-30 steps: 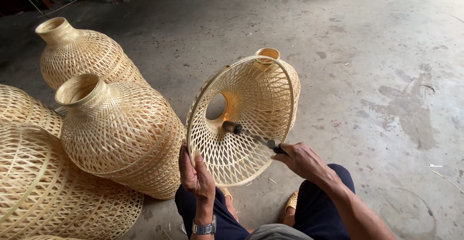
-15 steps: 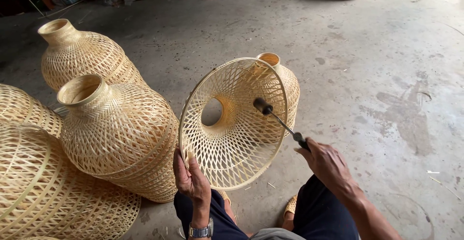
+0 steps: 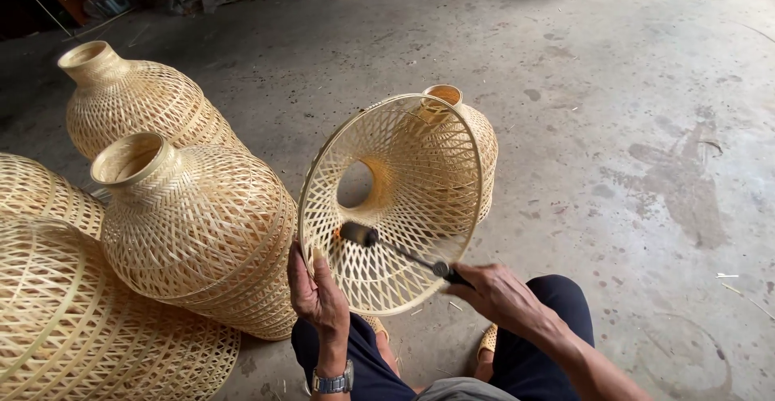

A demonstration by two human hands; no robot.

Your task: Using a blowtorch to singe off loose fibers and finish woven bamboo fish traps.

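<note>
Small dark-headed hammer (image 3: 359, 234) has swung back down inside the pale woven bamboo lampshade (image 3: 404, 199); right hand (image 3: 496, 292) fingers wrapped round handle, left hand (image 3: 319, 292) fingers pressed on rim.

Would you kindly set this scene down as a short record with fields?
Setting: concrete floor, person seated
Left hand: grips the rim of the woven bamboo shade
Right hand: holds a small hammer, its head against the shade's inside
Shade: tilted, wide opening facing the camera
Beside it: finished woven shades at left
Wrist: watch on left arm
</note>
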